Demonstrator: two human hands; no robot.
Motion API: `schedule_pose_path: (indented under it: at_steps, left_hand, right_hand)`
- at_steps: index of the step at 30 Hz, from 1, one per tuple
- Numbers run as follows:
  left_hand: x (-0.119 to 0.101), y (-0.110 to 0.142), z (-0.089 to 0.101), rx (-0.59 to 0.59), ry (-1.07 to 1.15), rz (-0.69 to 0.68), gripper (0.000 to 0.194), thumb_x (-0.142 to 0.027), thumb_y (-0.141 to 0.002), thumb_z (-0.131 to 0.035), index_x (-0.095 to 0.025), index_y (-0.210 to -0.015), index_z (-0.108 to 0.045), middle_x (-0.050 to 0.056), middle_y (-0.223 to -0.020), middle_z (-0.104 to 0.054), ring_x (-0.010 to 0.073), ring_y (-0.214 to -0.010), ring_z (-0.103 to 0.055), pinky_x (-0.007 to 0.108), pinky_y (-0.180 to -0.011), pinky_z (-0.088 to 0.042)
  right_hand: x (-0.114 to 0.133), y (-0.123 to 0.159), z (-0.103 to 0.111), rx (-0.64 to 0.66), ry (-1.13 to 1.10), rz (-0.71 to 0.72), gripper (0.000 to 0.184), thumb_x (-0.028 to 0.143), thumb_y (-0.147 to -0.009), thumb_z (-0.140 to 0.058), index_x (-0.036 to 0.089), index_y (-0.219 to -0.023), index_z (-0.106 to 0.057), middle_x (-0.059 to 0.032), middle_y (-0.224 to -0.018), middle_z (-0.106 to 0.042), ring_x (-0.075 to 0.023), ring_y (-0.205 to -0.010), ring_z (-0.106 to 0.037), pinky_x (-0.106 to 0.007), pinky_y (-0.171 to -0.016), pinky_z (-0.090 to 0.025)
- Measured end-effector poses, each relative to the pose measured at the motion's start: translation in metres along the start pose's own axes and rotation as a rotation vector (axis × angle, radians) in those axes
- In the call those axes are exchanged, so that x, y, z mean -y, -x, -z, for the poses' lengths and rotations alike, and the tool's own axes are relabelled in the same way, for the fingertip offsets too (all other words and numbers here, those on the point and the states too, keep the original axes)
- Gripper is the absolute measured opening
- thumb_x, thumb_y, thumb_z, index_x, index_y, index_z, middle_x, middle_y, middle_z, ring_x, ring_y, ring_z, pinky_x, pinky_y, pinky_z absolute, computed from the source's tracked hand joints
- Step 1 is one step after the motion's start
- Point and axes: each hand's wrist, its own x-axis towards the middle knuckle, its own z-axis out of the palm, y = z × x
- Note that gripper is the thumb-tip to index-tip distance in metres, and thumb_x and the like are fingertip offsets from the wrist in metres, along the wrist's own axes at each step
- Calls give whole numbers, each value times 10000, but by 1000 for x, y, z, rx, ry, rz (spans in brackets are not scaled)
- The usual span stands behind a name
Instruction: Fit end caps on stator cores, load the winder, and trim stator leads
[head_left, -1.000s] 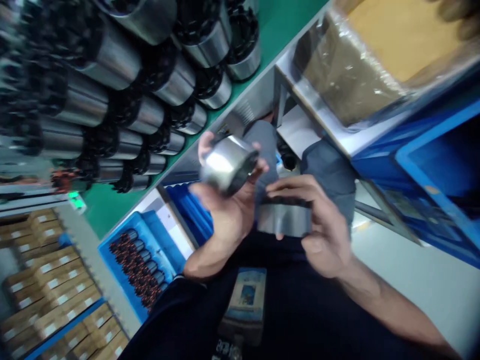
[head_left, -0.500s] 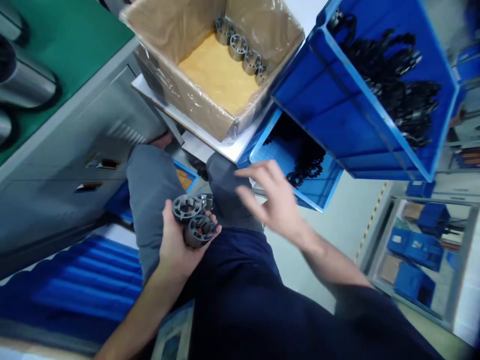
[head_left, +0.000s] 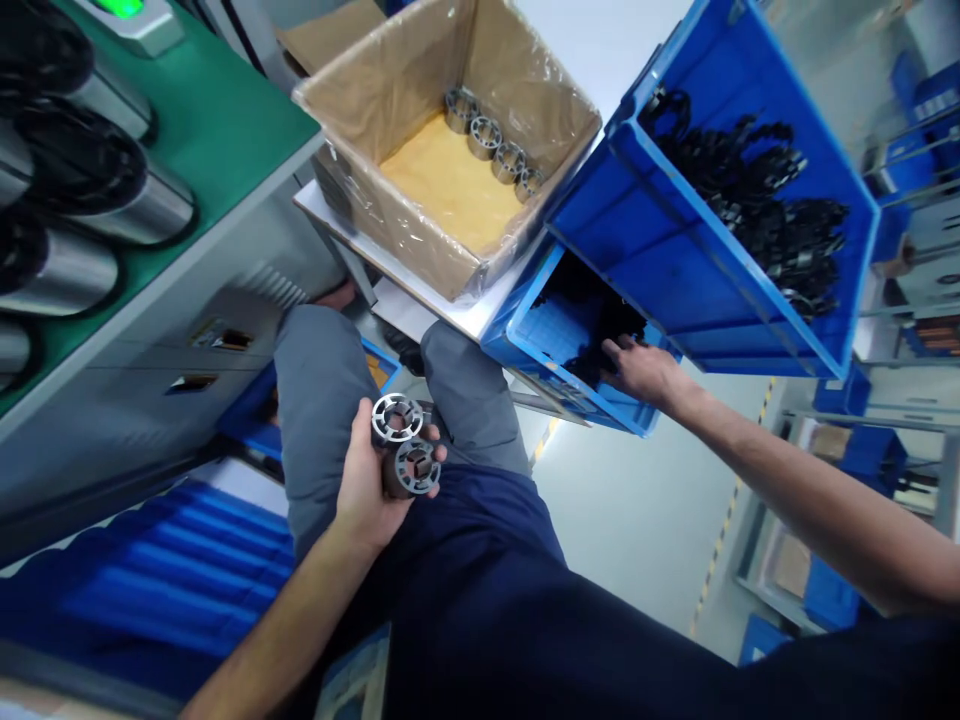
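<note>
My left hand [head_left: 365, 492] is closed around slotted metal rings above my lap. Two of them face up side by side: a bright-topped ring [head_left: 397, 418] and a darker ring [head_left: 417, 469]. Behind these, the fingers partly hide whatever else is in the grip. My right hand [head_left: 643, 370] reaches into the lower blue bin [head_left: 540, 325], its fingers curved and slightly apart at a heap of black parts [head_left: 589, 362]. Shadow hides the exact contact there, and I see nothing held between those fingers.
A plastic-lined cardboard box [head_left: 397, 215] holds several similar rings along its far side. Beside it a larger blue bin [head_left: 675, 260] with black parts overhangs the lower one. Metal cylinders [head_left: 139, 215] stand on the green-topped bench [head_left: 247, 115] at left.
My right hand has moved right, away from my lap and into the lower bin. My left hand still grips the rings, which are turned a little more upward. The whole view has shifted slightly.
</note>
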Motion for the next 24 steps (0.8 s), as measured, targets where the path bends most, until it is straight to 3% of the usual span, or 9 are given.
schedule_pose_path:
  at_steps: [4, 10, 12, 16, 18, 20, 24]
  left_hand:
    - [-1, 4, 5, -18, -88, -118, 645, -611, -1248, -254, -232, -954, -686, 69, -814, -753, 261, -625, -770, 314, -354, -552]
    - [4, 0, 14, 27, -159, -122, 624, -650, -1226, -310, -217, -1000, -699, 87, -829, -763, 262, -642, -761, 317, -351, -559]
    - [5, 0, 15, 54, -187, -131, 639, -744, -1185, -378, -215, -1021, -697, 104, -854, -786, 273, -655, -772, 325, -345, -563]
    - [7, 0, 12, 106, -241, -220, 720, -923, -1033, -589, -213, -1050, -711, 105, -910, -827, 265, -677, -782, 325, -360, -588]
    - [10, 2, 9, 121, -264, -299, 799, -993, -902, -730, -210, -1063, -734, 84, -908, -827, 246, -654, -765, 314, -359, -584]
    - [13, 7, 5, 149, -278, -384, 849, -1015, -823, -812, -213, -1094, -745, 68, -911, -828, 243, -653, -773, 304, -364, -586]
    - [14, 23, 2, 308, -315, -571, 801, -961, -968, -735, -229, -1291, -691, 88, -1042, -863, 282, -811, -859, 293, -483, -638]
  right_hand:
    - [-6, 7, -3, -13, -110, 38, 445, 535, -1167, -776, 185, -1440, -754, -108, -1362, -800, -256, -1176, -802, -490, -1061, -709]
    - [-19, 8, -3, -6, -412, 215, 476, 573, -1148, -786, 187, -1427, -778, -63, -1144, -855, -177, -857, -796, -376, -853, -715]
    - [-24, 13, 7, -84, -493, 257, 412, 513, -1097, -810, 205, -1371, -821, -84, -1163, -888, -203, -861, -824, -393, -865, -722]
    - [-14, 36, 34, -387, -628, 267, 328, 362, -1033, -743, 238, -1310, -868, -130, -1275, -906, -331, -1109, -881, -502, -1028, -720]
    - [12, 52, 43, -532, -732, 279, 384, 355, -1095, -696, 252, -1451, -796, -130, -1305, -900, -328, -1148, -886, -495, -1005, -726]
    - [55, 68, 49, -623, -863, 335, 396, 390, -1159, -677, 301, -1545, -690, -94, -1298, -902, -290, -1139, -898, -441, -937, -736]
    - [166, 93, 65, -720, -1124, 675, 225, 342, -1129, -806, 350, -1353, -797, -45, -1308, -903, -268, -1188, -898, -409, -958, -750]
